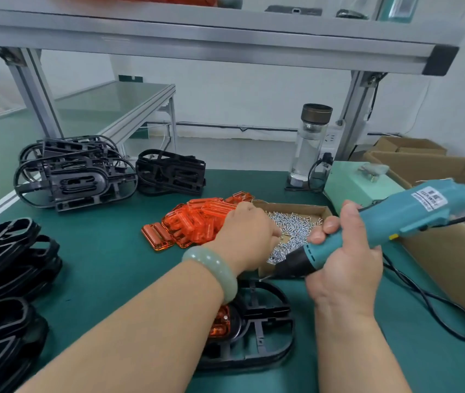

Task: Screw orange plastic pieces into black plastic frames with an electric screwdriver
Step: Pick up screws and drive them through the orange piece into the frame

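A black plastic frame (265, 330) lies near the front of the green mat, partly under my left forearm, with an orange piece (220, 321) seated in it. My left hand (245, 236) reaches into a shallow cardboard tray (291, 207) of small silver screws (291, 225), fingertips curled down among them; whether it pinches a screw is hidden. My right hand (344, 259) grips the teal electric screwdriver (395, 219), its black nose and bit (265, 277) pointing left just above the frame. A heap of orange pieces (194, 222) lies left of the tray.
Stacks of black frames stand at the back left (75, 171), back middle (171, 173) and along the left edge (4, 262). A glass bottle (309, 146), a pale green box (359, 180) and open cardboard cartons (438, 242) sit to the right. The screwdriver's black cable (429, 304) loops across the mat.
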`<action>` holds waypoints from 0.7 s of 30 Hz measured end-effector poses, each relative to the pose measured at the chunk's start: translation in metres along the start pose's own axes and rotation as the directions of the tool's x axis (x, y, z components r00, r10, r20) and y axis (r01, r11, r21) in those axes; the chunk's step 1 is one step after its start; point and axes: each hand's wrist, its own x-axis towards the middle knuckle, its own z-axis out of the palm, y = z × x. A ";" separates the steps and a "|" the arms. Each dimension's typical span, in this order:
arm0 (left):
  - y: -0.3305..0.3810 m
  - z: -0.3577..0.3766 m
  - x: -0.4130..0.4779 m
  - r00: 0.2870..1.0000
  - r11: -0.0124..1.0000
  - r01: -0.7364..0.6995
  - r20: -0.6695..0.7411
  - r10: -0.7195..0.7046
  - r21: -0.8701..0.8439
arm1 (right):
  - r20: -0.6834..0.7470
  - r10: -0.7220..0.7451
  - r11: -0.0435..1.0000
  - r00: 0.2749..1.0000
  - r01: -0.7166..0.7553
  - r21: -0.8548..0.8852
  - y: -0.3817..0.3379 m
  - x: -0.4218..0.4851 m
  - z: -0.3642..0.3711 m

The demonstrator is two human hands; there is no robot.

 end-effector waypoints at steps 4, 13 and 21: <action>0.004 0.007 0.011 0.990 0.986 0.037 0.131 -0.059 0.162 | 0.011 -0.040 0.998 0.999 0.041 -0.044 0.002 -0.001 0.001; 0.000 0.007 0.013 0.994 0.999 0.045 -0.100 -0.044 0.013 | 0.026 -0.055 0.998 0.998 0.056 -0.042 0.005 -0.005 0.004; -0.014 -0.022 -0.015 0.859 0.739 0.025 -0.363 -0.360 -0.673 | 0.025 0.006 1.000 1.000 -0.005 -0.026 0.008 -0.010 0.006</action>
